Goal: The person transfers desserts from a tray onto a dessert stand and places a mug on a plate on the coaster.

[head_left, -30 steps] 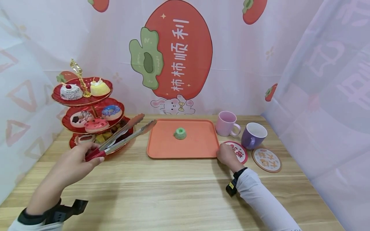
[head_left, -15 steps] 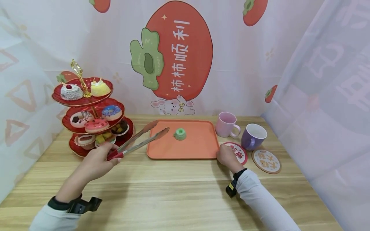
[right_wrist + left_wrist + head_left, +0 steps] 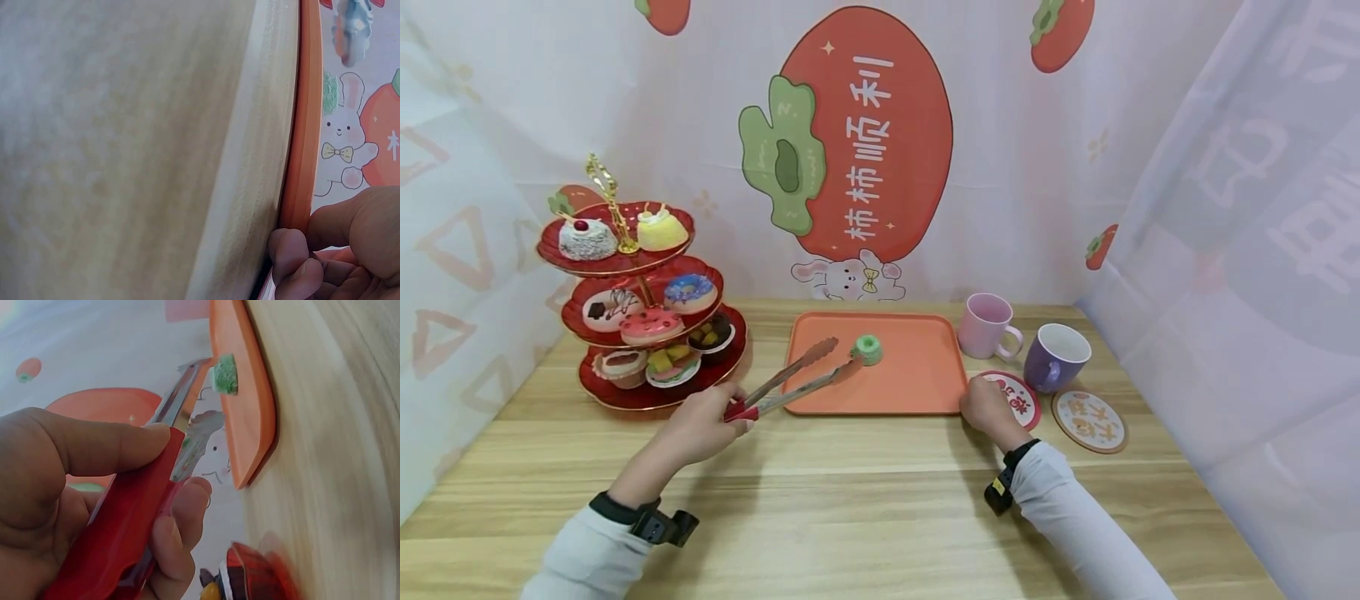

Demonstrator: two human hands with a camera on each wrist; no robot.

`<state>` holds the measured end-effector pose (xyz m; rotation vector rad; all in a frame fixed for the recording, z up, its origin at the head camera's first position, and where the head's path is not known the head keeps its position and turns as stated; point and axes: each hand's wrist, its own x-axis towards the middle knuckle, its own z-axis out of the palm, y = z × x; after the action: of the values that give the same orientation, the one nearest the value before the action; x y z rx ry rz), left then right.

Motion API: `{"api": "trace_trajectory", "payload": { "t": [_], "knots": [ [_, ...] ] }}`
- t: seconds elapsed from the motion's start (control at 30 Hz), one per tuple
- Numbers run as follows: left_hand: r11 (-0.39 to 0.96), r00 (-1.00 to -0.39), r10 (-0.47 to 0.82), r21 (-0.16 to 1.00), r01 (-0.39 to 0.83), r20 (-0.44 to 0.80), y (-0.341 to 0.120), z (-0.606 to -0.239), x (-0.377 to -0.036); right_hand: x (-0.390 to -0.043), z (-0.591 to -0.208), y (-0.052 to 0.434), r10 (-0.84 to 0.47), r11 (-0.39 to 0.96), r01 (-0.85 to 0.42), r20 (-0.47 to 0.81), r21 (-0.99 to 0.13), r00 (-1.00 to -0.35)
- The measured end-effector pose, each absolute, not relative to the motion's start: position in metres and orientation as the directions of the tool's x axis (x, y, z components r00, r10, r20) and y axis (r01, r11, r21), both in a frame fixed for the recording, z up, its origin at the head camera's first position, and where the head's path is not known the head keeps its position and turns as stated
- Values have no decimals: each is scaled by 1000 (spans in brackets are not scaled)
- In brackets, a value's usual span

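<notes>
My left hand (image 3: 703, 421) grips the red handle of metal tongs (image 3: 790, 385), thumb on top and fingers curled underneath (image 3: 181, 506). The tongs reach over the orange tray (image 3: 887, 396) with their tips apart. The nearer tip lies just left of a small green ring cake (image 3: 867, 349) on the tray, and nothing is between the tips. In the left wrist view the green cake (image 3: 225, 374) sits just past the tong tips. My right hand (image 3: 987, 407) holds the tray's front right corner. Its fingers (image 3: 294, 250) curl at the tray's edge (image 3: 301, 125).
A red three-tier stand (image 3: 647, 393) with several cakes and doughnuts stands at the left. A pink mug (image 3: 988, 327) and a purple mug (image 3: 1056, 356) stand right of the tray, with a red coaster (image 3: 1022, 398) and a beige coaster (image 3: 1090, 419). Cloth walls close in behind and on both sides.
My left hand has carried the open tongs rightward from the cake stand to the tray, close to the green cake. The right hand has stayed at the tray's corner.
</notes>
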<state>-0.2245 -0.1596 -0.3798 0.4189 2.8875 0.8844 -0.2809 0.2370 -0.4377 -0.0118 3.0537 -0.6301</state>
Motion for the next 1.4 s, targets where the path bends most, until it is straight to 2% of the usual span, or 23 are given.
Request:
{"api": "trace_trajectory", "payload": {
  "t": [0.43,1.4],
  "knots": [
    [792,-959,282,571,218,-26,-143,-385,-233,-281,-437,237,7,917,24,-45,-399,-999],
    [819,-965,264,528,224,0,-126,-396,-251,-280,-439,238,-16,922,-23,21,-386,-1000]
  ]
}}
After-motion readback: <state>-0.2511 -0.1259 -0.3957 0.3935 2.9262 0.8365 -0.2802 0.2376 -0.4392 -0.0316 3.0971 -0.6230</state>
